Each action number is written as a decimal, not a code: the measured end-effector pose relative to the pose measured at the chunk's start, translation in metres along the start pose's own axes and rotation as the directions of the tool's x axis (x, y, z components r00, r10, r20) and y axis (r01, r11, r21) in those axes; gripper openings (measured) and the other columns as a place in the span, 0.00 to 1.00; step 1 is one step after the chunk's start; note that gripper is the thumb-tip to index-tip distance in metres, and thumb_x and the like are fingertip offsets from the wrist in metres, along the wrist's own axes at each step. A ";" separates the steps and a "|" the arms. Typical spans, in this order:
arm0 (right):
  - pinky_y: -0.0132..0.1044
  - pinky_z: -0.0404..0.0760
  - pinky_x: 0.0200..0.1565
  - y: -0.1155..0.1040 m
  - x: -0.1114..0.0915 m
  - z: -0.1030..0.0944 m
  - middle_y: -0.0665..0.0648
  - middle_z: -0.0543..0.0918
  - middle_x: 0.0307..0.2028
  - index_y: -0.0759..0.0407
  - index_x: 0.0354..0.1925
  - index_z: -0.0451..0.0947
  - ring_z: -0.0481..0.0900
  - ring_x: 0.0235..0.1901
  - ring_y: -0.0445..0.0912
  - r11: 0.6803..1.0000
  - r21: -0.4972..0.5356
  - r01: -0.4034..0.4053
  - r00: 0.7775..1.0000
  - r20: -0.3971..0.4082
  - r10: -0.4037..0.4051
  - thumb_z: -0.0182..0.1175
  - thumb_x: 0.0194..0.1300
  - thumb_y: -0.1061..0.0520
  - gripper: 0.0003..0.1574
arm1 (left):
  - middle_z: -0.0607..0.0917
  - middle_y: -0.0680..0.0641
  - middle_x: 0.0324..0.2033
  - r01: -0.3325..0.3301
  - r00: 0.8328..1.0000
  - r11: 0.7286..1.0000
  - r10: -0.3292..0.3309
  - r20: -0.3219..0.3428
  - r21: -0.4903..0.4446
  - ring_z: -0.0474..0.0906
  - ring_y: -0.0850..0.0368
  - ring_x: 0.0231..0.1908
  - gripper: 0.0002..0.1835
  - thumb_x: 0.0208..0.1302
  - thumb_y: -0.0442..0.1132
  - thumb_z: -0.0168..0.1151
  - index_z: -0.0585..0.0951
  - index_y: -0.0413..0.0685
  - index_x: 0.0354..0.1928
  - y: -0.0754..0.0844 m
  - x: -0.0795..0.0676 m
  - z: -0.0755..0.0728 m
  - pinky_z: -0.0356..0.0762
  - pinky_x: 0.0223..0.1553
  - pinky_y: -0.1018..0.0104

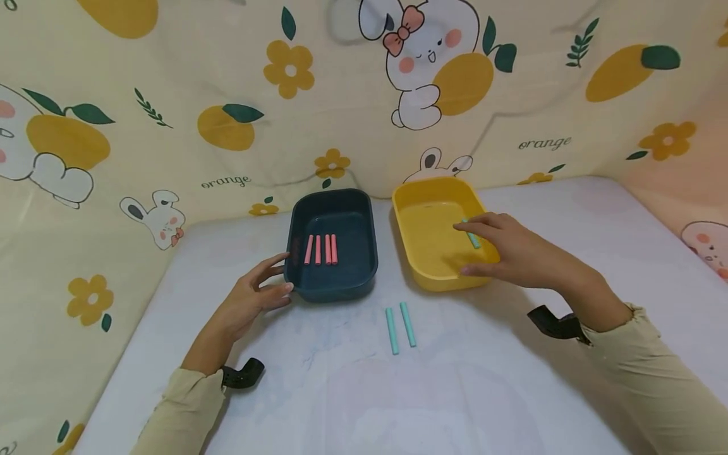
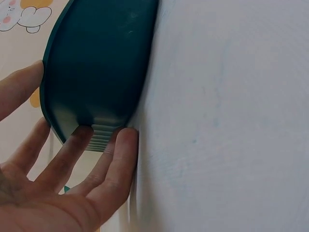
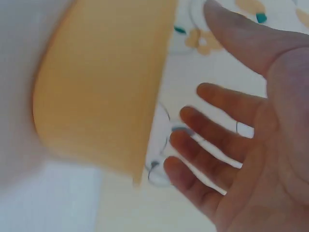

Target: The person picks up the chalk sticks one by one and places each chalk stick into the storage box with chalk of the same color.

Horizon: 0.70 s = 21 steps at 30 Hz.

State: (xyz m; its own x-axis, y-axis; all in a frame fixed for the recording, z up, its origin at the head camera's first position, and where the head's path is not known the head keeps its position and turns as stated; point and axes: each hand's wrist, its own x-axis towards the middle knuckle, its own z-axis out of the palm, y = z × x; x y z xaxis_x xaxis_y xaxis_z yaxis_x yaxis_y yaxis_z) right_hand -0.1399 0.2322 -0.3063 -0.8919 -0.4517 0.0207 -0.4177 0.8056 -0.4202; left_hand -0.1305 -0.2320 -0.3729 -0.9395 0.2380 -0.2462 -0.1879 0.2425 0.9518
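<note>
My left hand (image 1: 250,302) rests its spread, nearly straight fingers against the outside of a dark blue bin (image 1: 335,292); in the left wrist view its fingertips touch the bin's ribbed end wall (image 2: 101,137). Several pink chalk sticks (image 1: 318,250) lie side by side inside that bin. Over the right edge of a yellow bin (image 1: 421,253) hovers my right hand (image 1: 514,253), fingers apart and empty in the right wrist view. Below its fingers a mint green chalk stick (image 1: 474,240) shows inside the yellow bin, partly hidden by the hand.
Two more mint green chalk sticks, a left one (image 1: 392,331) and a right one (image 1: 407,324), lie on the white tabletop (image 1: 341,392) in front of the bins. A patterned cloth (image 1: 352,82) hangs behind the table.
</note>
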 end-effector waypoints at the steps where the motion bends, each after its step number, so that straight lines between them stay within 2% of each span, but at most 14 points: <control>1: 0.65 0.65 0.66 0.003 0.000 -0.003 0.63 0.69 0.67 0.53 0.71 0.67 0.61 0.67 0.61 1.000 -0.005 -0.016 1.000 0.004 0.016 0.71 0.57 0.37 0.49 | 0.61 0.39 0.73 -0.002 1.000 1.000 0.002 0.000 0.000 0.70 0.41 0.65 0.40 0.68 0.43 0.64 0.57 0.58 0.77 0.000 0.000 0.000 0.80 0.59 0.54; 7: 0.68 0.63 0.66 0.020 -0.002 -0.015 0.67 0.65 0.69 0.56 0.72 0.64 0.59 0.68 0.65 0.995 -0.034 -0.094 0.995 0.038 0.095 0.70 0.59 0.38 0.51 | 0.62 0.39 0.73 -0.004 1.000 1.000 0.004 0.000 0.006 0.70 0.40 0.65 0.39 0.68 0.43 0.65 0.58 0.59 0.77 0.001 0.001 0.000 0.80 0.58 0.54; 12: 0.68 0.68 0.62 0.031 -0.003 -0.017 0.71 0.63 0.69 0.58 0.75 0.58 0.65 0.66 0.66 0.988 -0.036 -0.149 0.983 0.102 0.152 0.67 0.58 0.32 0.58 | 0.62 0.39 0.73 -0.007 1.000 1.000 0.007 0.002 0.008 0.70 0.39 0.65 0.40 0.68 0.43 0.65 0.58 0.60 0.77 0.001 0.001 0.000 0.80 0.58 0.54; 17: 0.67 0.73 0.59 0.039 0.000 -0.017 0.72 0.63 0.70 0.63 0.78 0.45 0.69 0.64 0.66 0.982 0.034 -0.184 0.968 0.181 0.175 0.66 0.58 0.30 0.68 | 0.62 0.39 0.73 -0.010 1.000 1.000 0.010 0.003 0.008 0.69 0.39 0.66 0.40 0.68 0.43 0.65 0.57 0.59 0.77 0.001 0.001 0.000 0.81 0.58 0.54; 21: 0.65 0.74 0.59 0.042 0.001 -0.016 0.71 0.63 0.70 0.66 0.78 0.41 0.69 0.65 0.65 0.974 0.106 -0.201 0.961 0.214 0.175 0.67 0.60 0.34 0.69 | 0.61 0.39 0.73 -0.009 1.000 1.000 0.009 0.004 0.005 0.69 0.39 0.66 0.39 0.68 0.42 0.64 0.57 0.59 0.77 0.000 0.001 0.000 0.81 0.58 0.55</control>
State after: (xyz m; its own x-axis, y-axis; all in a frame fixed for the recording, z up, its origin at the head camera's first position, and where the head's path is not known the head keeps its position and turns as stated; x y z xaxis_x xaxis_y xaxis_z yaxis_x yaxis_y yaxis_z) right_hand -0.1613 0.2717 -0.3095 -0.8930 -0.3754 -0.2481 -0.2092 0.8344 -0.5099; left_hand -0.1310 -0.2316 -0.3727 -0.9401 0.2441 -0.2381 -0.1777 0.2452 0.9530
